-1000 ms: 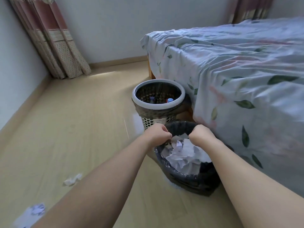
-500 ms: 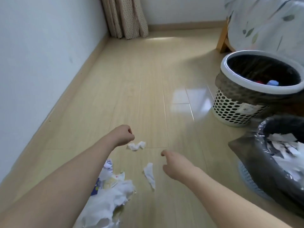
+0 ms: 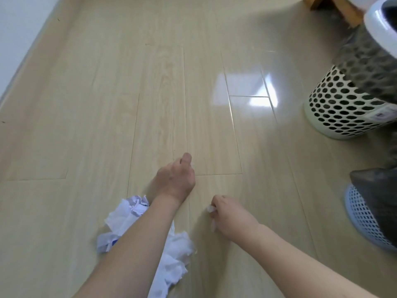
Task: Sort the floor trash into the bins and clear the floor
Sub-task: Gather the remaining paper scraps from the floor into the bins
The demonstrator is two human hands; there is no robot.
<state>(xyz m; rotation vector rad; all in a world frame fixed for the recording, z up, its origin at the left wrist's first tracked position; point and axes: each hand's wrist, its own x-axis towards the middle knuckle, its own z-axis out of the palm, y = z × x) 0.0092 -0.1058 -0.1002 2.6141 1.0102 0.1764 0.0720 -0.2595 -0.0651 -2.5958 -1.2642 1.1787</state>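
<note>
In the head view, the left hand [image 3: 175, 179] at frame center is curled low over the floor [image 3: 107, 104]; whether it grips anything I cannot tell. The right hand [image 3: 231, 216], lower center, pinches a small white paper scrap [image 3: 210, 209]. A crumpled paper pile [image 3: 171, 252] lies under the left forearm; two bins [image 3: 343, 108] stand at right.
</note>
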